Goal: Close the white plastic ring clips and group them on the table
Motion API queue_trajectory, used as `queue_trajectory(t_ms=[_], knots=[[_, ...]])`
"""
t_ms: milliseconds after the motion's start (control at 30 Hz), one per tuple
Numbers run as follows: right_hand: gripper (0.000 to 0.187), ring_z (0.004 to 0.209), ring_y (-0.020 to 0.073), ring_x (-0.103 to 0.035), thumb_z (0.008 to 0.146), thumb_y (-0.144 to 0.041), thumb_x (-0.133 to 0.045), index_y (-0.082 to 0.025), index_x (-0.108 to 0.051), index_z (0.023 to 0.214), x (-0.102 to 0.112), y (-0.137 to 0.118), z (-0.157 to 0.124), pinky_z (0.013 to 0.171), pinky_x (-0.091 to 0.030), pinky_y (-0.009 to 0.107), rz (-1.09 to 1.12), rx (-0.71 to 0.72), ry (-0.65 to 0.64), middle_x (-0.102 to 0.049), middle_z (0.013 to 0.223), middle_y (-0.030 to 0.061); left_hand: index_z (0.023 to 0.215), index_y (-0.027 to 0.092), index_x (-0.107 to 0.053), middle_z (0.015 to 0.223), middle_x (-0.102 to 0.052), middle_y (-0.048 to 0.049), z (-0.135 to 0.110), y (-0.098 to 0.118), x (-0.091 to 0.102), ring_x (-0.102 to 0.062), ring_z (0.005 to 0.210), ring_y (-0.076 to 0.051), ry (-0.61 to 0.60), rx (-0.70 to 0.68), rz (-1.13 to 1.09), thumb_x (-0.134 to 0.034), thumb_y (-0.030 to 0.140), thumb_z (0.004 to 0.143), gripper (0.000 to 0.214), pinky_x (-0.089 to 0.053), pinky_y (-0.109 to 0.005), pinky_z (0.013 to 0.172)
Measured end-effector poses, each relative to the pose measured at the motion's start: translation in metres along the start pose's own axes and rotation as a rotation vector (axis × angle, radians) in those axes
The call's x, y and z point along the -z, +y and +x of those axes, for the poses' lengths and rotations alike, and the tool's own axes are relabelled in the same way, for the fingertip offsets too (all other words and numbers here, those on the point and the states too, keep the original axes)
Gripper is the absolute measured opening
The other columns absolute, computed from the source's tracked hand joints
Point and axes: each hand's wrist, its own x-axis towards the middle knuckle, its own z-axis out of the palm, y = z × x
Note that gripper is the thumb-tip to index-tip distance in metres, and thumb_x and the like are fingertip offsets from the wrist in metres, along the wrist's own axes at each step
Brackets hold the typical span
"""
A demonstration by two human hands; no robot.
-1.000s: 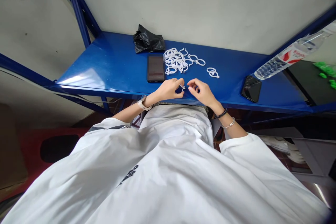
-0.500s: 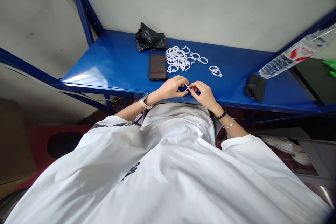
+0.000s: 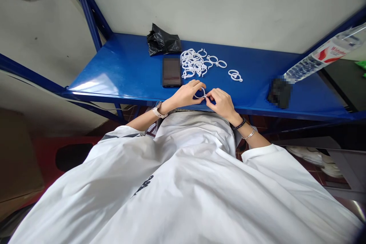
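My left hand (image 3: pixel 187 93) and my right hand (image 3: pixel 221 102) meet over the front edge of the blue shelf (image 3: pixel 126 68). Between their pinched fingertips sits one white plastic ring (image 3: pixel 201 93), held from both sides. Just beyond the hands lies a heap of several white rings (image 3: pixel 193 63). A linked pair of rings (image 3: pixel 235 75) lies apart to the right of the heap. I wear a watch on the left wrist and bracelets on the right.
A dark phone (image 3: pixel 171 71) lies face up left of the heap. A crumpled black bag (image 3: pixel 161 42) sits at the back by the wall. A blurred dark object (image 3: pixel 280 90) and a lying water bottle (image 3: pixel 323 57) are at the right.
My hands have come together: one second ago they were slightly apart, now both pinch the same ring. The view has shifted a little.
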Motion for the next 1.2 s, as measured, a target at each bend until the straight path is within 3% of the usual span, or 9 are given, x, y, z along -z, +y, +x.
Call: queue_trajectory(t_ms=[833,1200], knots=[[0.014,0.071,0.0236,-0.051,0.092,-0.018,-0.049,-0.023,-0.052,0.079,0.0021,-0.0015,0.0006,0.065,-0.036,0.037,-0.026,0.011,-0.057,-0.058,0.071,0.0052,0.116,0.016,-0.057,0.109,-0.066,-0.0131,0.0003,0.0004,0.0014,-0.063,0.104,-0.025,-0.014,-0.012,0.004,-0.06,0.028,0.091,0.028,-0.052,-0.032,0.079],[0.013,0.074,0.0233,-0.052,0.093,-0.017,-0.048,-0.02,-0.056,0.083,0.0016,-0.0011,0.0,0.067,-0.036,0.035,-0.101,0.04,-0.075,-0.06,0.075,0.006,0.114,0.015,-0.057,0.105,-0.066,-0.0112,-0.0005,-0.0019,-0.0018,-0.063,0.102,-0.024,0.04,-0.061,0.036,-0.061,0.027,0.09,0.027,-0.051,-0.03,0.075]])
